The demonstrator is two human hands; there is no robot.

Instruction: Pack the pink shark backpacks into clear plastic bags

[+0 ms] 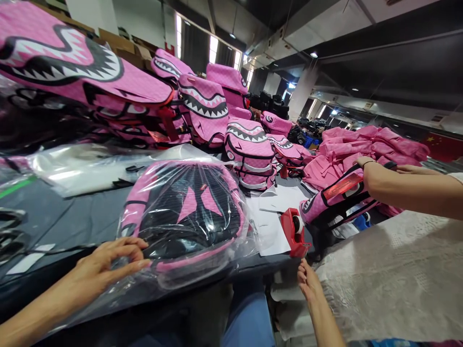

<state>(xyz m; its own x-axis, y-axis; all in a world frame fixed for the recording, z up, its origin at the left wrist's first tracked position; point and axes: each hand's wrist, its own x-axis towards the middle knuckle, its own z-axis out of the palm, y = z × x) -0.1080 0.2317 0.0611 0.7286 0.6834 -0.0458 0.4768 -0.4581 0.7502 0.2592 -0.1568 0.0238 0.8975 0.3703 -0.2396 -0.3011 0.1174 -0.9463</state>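
A pink and black backpack (235, 212) lies back side up inside a clear plastic bag (144, 231) on the dark table. My left hand (112, 260) has its fingers curled on the bag's near left corner, gripping the plastic. A red tape dispenser (289, 229) with a roll of tape (298, 224) stands to the right of the wrapped backpack. Just below the dispenser's cutting end, my right hand (308, 279) is closed in a pinch at the tape's end; the strip itself is hardly visible.
Pink shark-mouth backpacks (248, 140) are piled along the back and left. White papers (269, 226) lie beside the dispenser. On the right, another person's arm (408, 188) reaches over a pink backpack (321, 205), near a pale patterned cover (405, 274).
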